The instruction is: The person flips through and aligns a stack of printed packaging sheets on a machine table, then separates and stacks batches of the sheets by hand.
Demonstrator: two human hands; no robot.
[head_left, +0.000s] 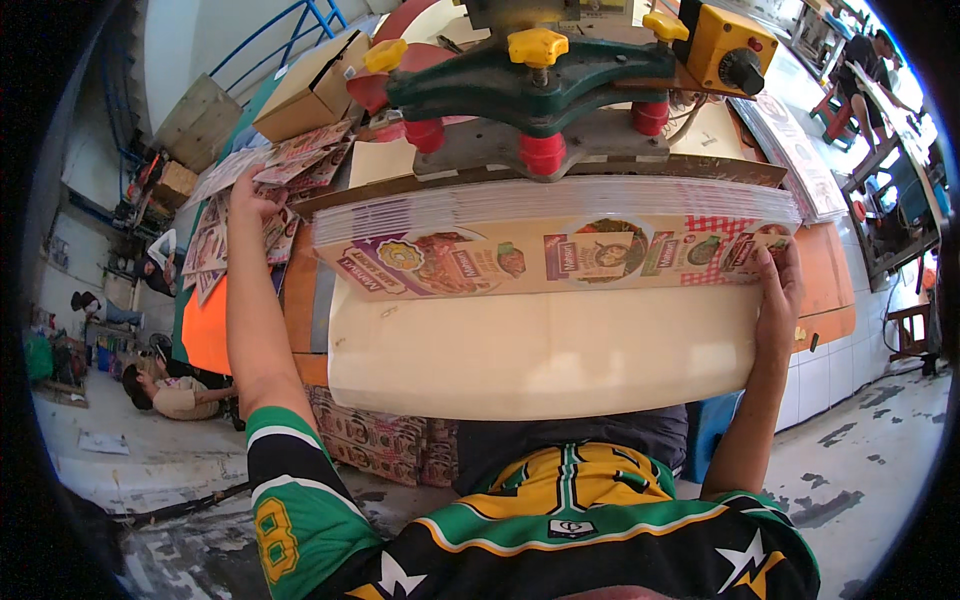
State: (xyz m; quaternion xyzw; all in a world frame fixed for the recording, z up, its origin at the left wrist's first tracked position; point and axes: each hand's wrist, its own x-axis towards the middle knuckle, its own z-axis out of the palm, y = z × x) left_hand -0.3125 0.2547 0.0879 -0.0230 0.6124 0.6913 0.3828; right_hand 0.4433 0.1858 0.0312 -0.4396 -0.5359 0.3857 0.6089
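Note:
A thick stack of printed card sheets [520,262] lies in front of the press, its layered edges showing along the top and its food-picture face toward me. My right hand [778,290] grips the stack's right end, thumb on the printed face. My left hand [255,195] is out at the far left, thumb and fingers apart, against a loose pile of printed pieces [240,235]; its fingertips are partly lost among them. A dark green clamp frame [530,90] with yellow knobs and red feet stands over the back of the stack. Below the stack spreads a cream board [540,350].
An open cardboard box [312,88] sits behind the loose pile. A yellow control box [733,52] with a black dial is mounted at the upper right. More printed sheets [795,160] lie at the right. Bundles [375,440] stand below the table. Other people sit farther off on both sides.

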